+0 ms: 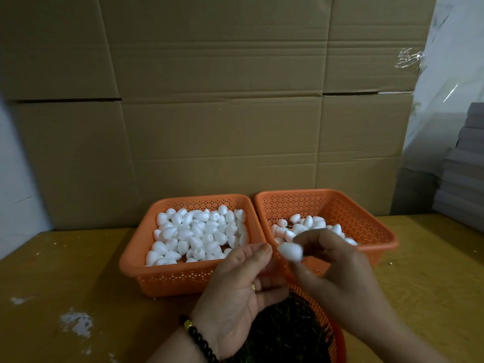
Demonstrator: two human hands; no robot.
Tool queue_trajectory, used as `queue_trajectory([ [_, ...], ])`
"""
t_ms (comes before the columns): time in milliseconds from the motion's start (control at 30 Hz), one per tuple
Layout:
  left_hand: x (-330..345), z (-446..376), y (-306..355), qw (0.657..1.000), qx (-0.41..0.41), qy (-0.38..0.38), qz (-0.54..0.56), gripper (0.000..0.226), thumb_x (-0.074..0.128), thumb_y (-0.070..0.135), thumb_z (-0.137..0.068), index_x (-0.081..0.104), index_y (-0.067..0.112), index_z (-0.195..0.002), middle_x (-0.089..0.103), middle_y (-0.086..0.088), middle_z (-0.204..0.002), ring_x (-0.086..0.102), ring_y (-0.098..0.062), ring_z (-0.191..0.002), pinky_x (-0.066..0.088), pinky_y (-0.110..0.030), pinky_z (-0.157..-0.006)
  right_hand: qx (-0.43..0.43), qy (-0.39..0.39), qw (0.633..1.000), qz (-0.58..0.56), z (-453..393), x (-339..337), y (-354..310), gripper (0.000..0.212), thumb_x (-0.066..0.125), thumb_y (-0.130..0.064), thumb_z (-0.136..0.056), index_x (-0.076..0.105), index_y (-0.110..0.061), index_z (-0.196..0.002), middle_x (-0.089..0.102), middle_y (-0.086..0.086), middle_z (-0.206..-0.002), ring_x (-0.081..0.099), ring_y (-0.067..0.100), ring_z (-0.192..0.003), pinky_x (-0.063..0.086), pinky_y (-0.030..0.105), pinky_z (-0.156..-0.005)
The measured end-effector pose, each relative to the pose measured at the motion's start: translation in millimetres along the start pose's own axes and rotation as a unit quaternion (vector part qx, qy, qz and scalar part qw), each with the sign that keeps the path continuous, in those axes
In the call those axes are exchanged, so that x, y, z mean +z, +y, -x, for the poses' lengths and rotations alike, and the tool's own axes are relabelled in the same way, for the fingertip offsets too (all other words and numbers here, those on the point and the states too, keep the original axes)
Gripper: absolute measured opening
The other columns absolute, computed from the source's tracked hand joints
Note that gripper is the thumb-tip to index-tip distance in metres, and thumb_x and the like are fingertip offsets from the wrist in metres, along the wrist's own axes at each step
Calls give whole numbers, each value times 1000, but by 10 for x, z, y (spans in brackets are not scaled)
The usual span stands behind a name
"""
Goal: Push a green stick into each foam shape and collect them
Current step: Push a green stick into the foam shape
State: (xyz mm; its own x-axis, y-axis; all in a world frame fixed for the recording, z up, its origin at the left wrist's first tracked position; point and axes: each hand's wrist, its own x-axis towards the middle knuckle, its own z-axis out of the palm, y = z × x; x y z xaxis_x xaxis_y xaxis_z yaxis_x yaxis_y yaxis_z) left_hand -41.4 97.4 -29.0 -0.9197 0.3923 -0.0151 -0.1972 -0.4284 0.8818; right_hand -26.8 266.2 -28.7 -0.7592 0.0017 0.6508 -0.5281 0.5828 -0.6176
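Observation:
My right hand [337, 268] pinches one white foam shape [290, 251] between thumb and fingertips, above the near rim of the right basket. My left hand [241, 286] is palm-up just left of it, fingers curled inward and thumb tip close to the foam. Motion blur hides whether it holds a stick. A round orange basket [331, 334] of dark green sticks [282, 334] sits under both hands. The left orange basket [167, 277] is full of bare foam shapes [199, 234]. The right orange basket [366, 221] holds fewer foam shapes [303, 226].
Everything stands on a yellowish wooden table [65, 271] with white foam crumbs at the left. A wall of flattened cardboard [222, 113] rises right behind the baskets. Stacked grey sheets [461, 179] stand at the far right.

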Motion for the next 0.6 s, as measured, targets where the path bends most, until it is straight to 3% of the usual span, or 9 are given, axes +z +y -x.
queue_trajectory([
  [100, -51, -25, 60, 998, 25, 52, 5, 40, 70, 27, -70, 62, 9, -105, 71, -13, -91, 67, -23, -76, 56, -33, -64, 46, 47, 997, 51, -113, -139, 183, 19, 69, -30, -75, 57, -38, -88, 65, -18, -85, 61, -6, -87, 48, 13, -67],
  [167, -84, -38, 89, 997, 41, 70, 0, 40, 69, 23, -68, 61, 8, -104, 72, -10, -88, 68, -22, -75, 56, -33, -63, 72, 71, 988, 114, -175, -237, 353, 20, 67, -31, -78, 56, -38, -93, 63, -19, -87, 61, -3, -85, 44, 13, -66],
  [333, -186, -84, 141, 992, 78, 97, -37, 34, 69, 14, -73, 61, 8, -105, 74, -7, -86, 68, -21, -77, 56, -31, -61, 139, 62, 958, 245, -209, -349, 706, 24, 67, -31, -85, 62, -27, -108, 69, -2, -96, 61, 17, -84, 53, 38, -67],
  [433, -239, -115, 151, 987, 97, 114, -66, 19, 65, 6, -84, 62, 9, -103, 73, -6, -85, 67, -19, -75, 55, -31, -61, 161, 48, 949, 266, -203, -373, 769, 29, 61, -36, -86, 62, -26, -113, 70, 1, -101, 62, 23, -87, 53, 43, -73],
  [533, -301, -144, 189, 984, 102, 131, -71, 17, 64, 4, -87, 63, 10, -103, 72, -5, -82, 68, -19, -75, 55, -30, -58, 168, 51, 934, 312, -208, -372, 777, 43, 64, -34, -86, 58, -20, -127, 61, 9, -124, 53, 32, -111, 46, 50, -91],
  [600, -382, -172, 264, 979, 115, 150, -82, 18, 65, 4, -86, 63, 11, -103, 72, -3, -82, 69, -18, -76, 55, -28, -58, 133, 61, 933, 329, -195, -353, 723, 48, 68, -28, -84, 56, -17, -130, 55, 11, -132, 44, 36, -120, 39, 50, -96],
])
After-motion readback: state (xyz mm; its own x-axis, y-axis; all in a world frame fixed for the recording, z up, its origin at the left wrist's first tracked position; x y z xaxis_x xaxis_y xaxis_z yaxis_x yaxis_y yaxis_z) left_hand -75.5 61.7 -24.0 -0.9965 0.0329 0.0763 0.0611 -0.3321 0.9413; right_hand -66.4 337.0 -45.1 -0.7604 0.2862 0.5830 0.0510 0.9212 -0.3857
